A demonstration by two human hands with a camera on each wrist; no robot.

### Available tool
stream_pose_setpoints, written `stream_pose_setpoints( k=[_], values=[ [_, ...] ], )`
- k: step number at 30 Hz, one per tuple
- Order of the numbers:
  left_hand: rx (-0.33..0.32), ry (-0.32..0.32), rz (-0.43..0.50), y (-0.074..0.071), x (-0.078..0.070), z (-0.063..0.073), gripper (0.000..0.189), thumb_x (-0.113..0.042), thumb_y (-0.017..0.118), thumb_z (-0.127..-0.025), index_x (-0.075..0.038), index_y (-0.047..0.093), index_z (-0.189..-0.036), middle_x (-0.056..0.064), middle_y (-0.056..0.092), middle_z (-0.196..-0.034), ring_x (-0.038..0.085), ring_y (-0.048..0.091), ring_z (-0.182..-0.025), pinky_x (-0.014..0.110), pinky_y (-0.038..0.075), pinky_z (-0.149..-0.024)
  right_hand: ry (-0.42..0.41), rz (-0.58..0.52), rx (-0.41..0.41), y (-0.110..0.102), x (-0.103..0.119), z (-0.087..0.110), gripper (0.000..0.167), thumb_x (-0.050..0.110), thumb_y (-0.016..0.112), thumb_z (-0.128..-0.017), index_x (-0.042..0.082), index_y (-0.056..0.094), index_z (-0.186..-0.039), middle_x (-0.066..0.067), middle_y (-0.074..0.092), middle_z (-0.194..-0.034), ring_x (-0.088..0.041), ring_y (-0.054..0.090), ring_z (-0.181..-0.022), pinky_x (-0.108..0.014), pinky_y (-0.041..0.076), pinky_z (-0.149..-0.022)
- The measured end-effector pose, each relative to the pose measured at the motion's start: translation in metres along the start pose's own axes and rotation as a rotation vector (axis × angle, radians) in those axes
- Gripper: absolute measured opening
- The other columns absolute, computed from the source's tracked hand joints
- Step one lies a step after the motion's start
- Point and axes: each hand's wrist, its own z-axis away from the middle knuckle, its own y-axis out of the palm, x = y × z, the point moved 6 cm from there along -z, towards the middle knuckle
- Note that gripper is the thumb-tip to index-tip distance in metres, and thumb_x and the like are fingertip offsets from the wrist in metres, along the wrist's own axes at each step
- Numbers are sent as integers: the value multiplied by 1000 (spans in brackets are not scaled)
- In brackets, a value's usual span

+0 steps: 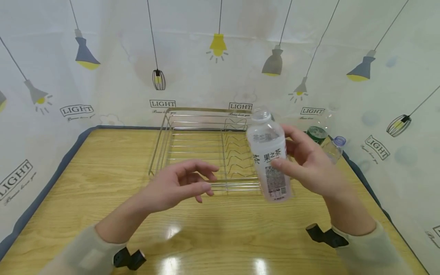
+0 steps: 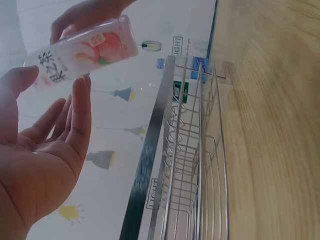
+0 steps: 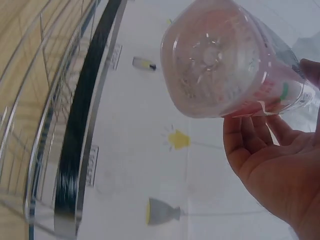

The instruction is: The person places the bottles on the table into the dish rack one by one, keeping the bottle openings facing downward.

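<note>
My right hand [image 1: 314, 168] grips a clear plastic drink bottle [image 1: 269, 152] around its side, thumb on the front. The bottle is held upright with a slight tilt over the rack's front right, and its neck shows no cap. Dark lettering and a pink peach print [image 2: 107, 46] mark its label. From the right wrist view I see its translucent base [image 3: 210, 57]. Left of the bottle, my left hand [image 1: 182, 183] hovers by the rack's front rim, fingers loosely bent and holding nothing.
A metal wire dish rack [image 1: 213, 110] stands on the wooden table [image 1: 113, 168] toward the back. Beyond my right hand are a green-labelled bottle [image 1: 317, 134] and a clear bottle with a bluish cap [image 1: 338, 142]. Lamp-printed sheeting [image 1: 192, 57] surrounds the table's back and sides.
</note>
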Motion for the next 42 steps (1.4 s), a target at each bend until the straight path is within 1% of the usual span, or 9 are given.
stream_pose_setpoints(
  k=[7,13,15,22,26,29,32,37,42],
  values=[
    [12,-29,29,14,-10,-16,62,-11,78,-102,-9,52,-158,16,60,-147,28,72,-115,44,68,-84,49,25,94,36,-9,-16,58,-2,74,-99,2,48,-151,-8,65,-133,-25,74,-106,-41,65,-85],
    [-55,-14,38,14,-14,-22,63,-10,80,-100,-10,53,-157,16,61,-137,28,71,-110,46,69,-78,70,23,166,54,-9,-20,56,6,77,-100,9,51,-150,-11,65,-132,-27,72,-109,-44,66,-84],
    [-76,2,36,13,-16,-23,64,-11,80,-99,-8,53,-157,18,62,-133,29,70,-108,47,69,-75,62,26,173,56,-8,-21,57,6,78,-100,10,52,-150,-11,65,-132,-27,72,-107,-43,65,-85],
    [-124,-17,34,11,-16,-21,60,-14,80,-99,-4,54,-152,20,64,-134,29,73,-108,47,69,-76,38,53,183,61,-10,-22,58,7,81,-98,10,55,-149,-9,67,-134,-25,73,-106,-41,64,-87],
    [-164,-11,59,6,-17,-17,60,-10,79,-98,-3,53,-152,21,63,-136,28,74,-109,46,69,-80,34,105,174,57,-14,-20,61,10,82,-99,9,53,-153,-9,64,-144,-24,69,-120,-38,61,-100],
    [-202,5,112,-3,-20,-14,63,-6,76,-99,-4,50,-156,20,62,-139,26,75,-110,45,69,-84,52,120,136,48,-20,-15,64,12,80,-100,7,49,-156,-10,60,-150,-22,63,-129,-31,54,-110],
    [-226,46,152,-14,-23,-11,62,-4,70,-101,-5,47,-159,17,63,-140,24,76,-113,47,68,-88,87,46,103,39,-27,-10,66,8,76,-101,3,44,-159,-14,56,-152,-21,61,-130,-26,54,-109],
    [-227,110,202,-25,-26,-10,56,-2,62,-105,-4,45,-158,9,66,-140,23,74,-122,50,67,-93,173,-176,122,35,-39,-3,68,2,68,-105,2,34,-164,-15,49,-156,-22,63,-128,-29,60,-102],
    [-203,132,244,-27,-23,-10,57,0,60,-106,-4,44,-160,6,66,-143,24,72,-128,51,66,-96,219,-256,140,37,-45,0,67,1,64,-106,5,33,-165,-14,50,-155,-23,63,-132,-31,61,-104]
  ],
)
